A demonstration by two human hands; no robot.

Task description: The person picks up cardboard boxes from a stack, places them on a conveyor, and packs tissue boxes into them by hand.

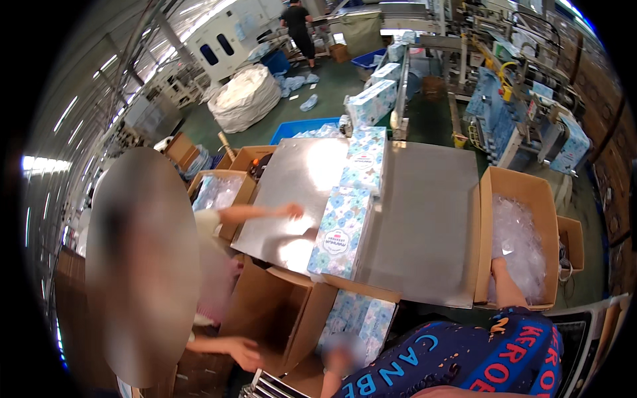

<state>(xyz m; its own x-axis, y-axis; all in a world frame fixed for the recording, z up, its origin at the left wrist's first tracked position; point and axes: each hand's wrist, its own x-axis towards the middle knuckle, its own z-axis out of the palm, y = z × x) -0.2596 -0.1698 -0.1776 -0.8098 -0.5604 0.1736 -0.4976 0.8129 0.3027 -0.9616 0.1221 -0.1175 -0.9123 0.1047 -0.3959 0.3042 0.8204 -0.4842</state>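
carton wall [486, 219] between right hand [499, 265] and table [428, 219] (floral packs [340, 229] atop)

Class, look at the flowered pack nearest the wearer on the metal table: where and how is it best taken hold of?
Probably hold the flowered pack by its long sides, mid-length, a grip on each, coming from the near end. It is long and boxy; both sides border bare metal table, while its far end sits close against the next pack.

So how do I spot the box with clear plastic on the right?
Find the big metal table. Beside its right edge stands an open cardboard box of clear plastic. Unlike the smaller box further right, it has the wearer's right hand inside.
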